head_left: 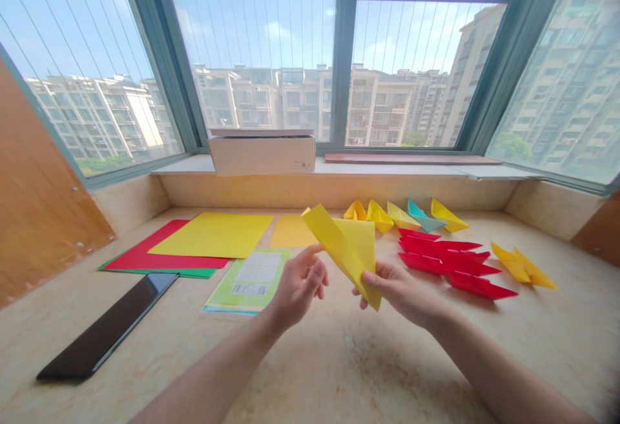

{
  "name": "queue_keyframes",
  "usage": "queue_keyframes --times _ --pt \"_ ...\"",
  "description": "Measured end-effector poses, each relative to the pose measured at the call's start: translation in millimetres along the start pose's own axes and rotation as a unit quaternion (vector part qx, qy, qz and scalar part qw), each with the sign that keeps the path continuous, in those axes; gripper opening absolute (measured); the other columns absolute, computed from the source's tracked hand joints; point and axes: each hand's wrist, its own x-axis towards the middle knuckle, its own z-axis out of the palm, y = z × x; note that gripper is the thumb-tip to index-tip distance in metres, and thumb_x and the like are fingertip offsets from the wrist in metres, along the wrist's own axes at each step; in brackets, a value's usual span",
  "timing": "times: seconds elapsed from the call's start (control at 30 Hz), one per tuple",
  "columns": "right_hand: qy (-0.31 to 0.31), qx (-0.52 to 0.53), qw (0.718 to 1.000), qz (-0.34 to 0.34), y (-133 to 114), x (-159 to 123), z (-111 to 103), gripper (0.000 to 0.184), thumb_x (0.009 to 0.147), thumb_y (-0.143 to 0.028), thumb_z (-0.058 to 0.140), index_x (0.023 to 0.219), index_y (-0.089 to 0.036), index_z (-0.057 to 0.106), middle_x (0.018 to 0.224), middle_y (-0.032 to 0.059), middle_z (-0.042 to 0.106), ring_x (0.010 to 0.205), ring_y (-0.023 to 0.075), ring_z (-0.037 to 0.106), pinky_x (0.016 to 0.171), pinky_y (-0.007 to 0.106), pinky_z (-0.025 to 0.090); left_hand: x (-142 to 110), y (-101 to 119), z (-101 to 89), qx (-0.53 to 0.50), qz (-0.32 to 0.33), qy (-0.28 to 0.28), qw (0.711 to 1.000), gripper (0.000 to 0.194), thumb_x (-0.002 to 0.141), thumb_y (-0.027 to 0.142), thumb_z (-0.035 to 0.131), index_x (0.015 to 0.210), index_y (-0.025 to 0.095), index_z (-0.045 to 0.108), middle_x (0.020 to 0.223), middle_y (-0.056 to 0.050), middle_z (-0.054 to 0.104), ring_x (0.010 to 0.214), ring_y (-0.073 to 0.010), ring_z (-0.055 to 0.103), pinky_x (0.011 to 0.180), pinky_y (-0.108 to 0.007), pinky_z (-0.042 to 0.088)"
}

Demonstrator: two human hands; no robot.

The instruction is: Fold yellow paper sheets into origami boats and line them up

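Pinch grip: your right hand (402, 291) clamps the lower corner of the folded yellow paper (346, 249) between thumb and fingers, forearm entering from the lower right. Your left hand (298, 285) is raised with fingers loosely spread, just beside the paper's left edge; contact cannot be confirmed. The paper stands tilted above the grip at frame center, its upper tip pointing left. Red paper boats (448, 262) lie right of the grip, yellow paper boats (380, 216) lie beyond it, and stacked colored sheets (188, 243) occupy the left.
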Motion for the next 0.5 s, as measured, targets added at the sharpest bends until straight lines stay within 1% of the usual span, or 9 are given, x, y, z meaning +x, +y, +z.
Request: queue_keyframes --times 0.03,0.07,0.13,0.2,0.27,0.37,0.4,0.43,0.5 --pt "-0.012 0.015 1.000 0.002 0.9 -0.1 1.1 0.039 0.091 -0.050 0.061 0.103 -0.014 0.066 0.091 0.0088 0.070 0.070 0.0162 0.069 0.062 0.025 0.051 -1.6 0.6 3.0 0.033 -0.017 -0.036 0.999 0.042 0.091 0.054 0.052 0.107 0.016 0.060 0.070 0.000 0.060 0.048 -0.0106 0.056 0.045 -0.021 0.043" --pt "-0.031 0.022 0.999 0.005 1.5 -0.4 2.8 0.040 0.091 -0.051 0.060 0.104 -0.013 0.066 0.090 0.0088 0.070 0.070 0.0163 0.069 0.063 0.026 0.051 -3.3 1.5 6.4 0.060 -0.029 -0.070 0.995 0.036 0.092 0.049 0.053 0.105 0.017 0.061 0.074 -0.002 0.062 0.050 -0.0105 0.057 0.045 -0.020 0.042" --pt "-0.066 0.010 0.998 0.012 1.4 -0.9 7.7 0.042 0.094 -0.052 0.055 0.107 -0.013 0.065 0.087 0.0089 0.070 0.072 0.0169 0.069 0.067 0.028 0.052 -6.3 3.3 13.0 0.085 -0.041 -0.126 0.988 0.031 0.096 0.042 0.047 0.103 0.016 0.062 0.076 -0.003 0.064 0.053 -0.0109 0.059 0.047 -0.020 0.043" --pt "-0.081 -0.017 0.997 0.011 -0.6 -1.2 13.4 0.045 0.096 -0.054 0.050 0.107 -0.013 0.064 0.084 0.0084 0.070 0.073 0.0170 0.068 0.069 0.029 0.053 -8.2 4.3 17.4 0.085 -0.032 -0.158 0.983 0.032 0.098 0.037 0.041 0.107 0.016 0.063 0.075 -0.004 0.065 0.056 -0.0119 0.060 0.051 -0.021 0.046" --pt "-0.074 -0.037 0.997 0.002 -4.0 -1.0 17.1 0.046 0.096 -0.055 0.048 0.107 -0.013 0.063 0.082 0.0074 0.069 0.072 0.0161 0.067 0.069 0.028 0.052 -9.1 3.5 19.1 0.085 -0.011 -0.155 0.984 0.030 0.098 0.033 0.041 0.111 0.017 0.062 0.083 -0.005 0.066 0.063 -0.0137 0.062 0.055 -0.022 0.049" --pt "-0.051 -0.058 0.997 -0.015 -9.0 -1.2 16.1 0.047 0.094 -0.056 0.052 0.110 -0.013 0.062 0.082 0.0067 0.069 0.071 0.0159 0.067 0.065 0.026 0.052 -10.2 -1.1 18.5 0.094 0.021 -0.126 0.987 0.030 0.098 0.035 0.042 0.112 0.018 0.063 0.106 -0.010 0.063 0.080 -0.0169 0.062 0.059 -0.023 0.051" --pt "-0.051 -0.061 0.997 -0.017 -9.9 -1.7 14.4 0.047 0.093 -0.056 0.054 0.111 -0.013 0.061 0.084 0.0070 0.069 0.072 0.0163 0.068 0.065 0.026 0.051 -10.9 -3.3 18.3 0.093 0.028 -0.123 0.988 0.032 0.099 0.037 0.041 0.111 0.018 0.063 0.108 -0.011 0.061 0.081 -0.0171 0.061 0.059 -0.023 0.052" --pt "-0.057 -0.058 0.997 -0.014 -10.2 -2.3 12.7 0.048 0.091 -0.057 0.057 0.111 -0.013 0.062 0.085 0.0075 0.070 0.073 0.0168 0.068 0.065 0.026 0.052 -11.7 -5.3 18.3 0.090 0.033 -0.123 0.988 0.034 0.099 0.040 0.039 0.108 0.017 0.063 0.106 -0.011 0.060 0.080 -0.0166 0.059 0.059 -0.023 0.052" --pt "-0.089 -0.040 0.995 0.000 -9.0 -3.6 10.1 0.049 0.089 -0.058 0.059 0.108 -0.013 0.064 0.085 0.0089 0.071 0.073 0.0179 0.069 0.066 0.027 0.053 -13.6 -8.5 19.1 0.072 0.038 -0.129 0.988 0.041 0.100 0.046 0.034 0.102 0.015 0.062 0.098 -0.010 0.057 0.073 -0.0149 0.056 0.055 -0.023 0.050"
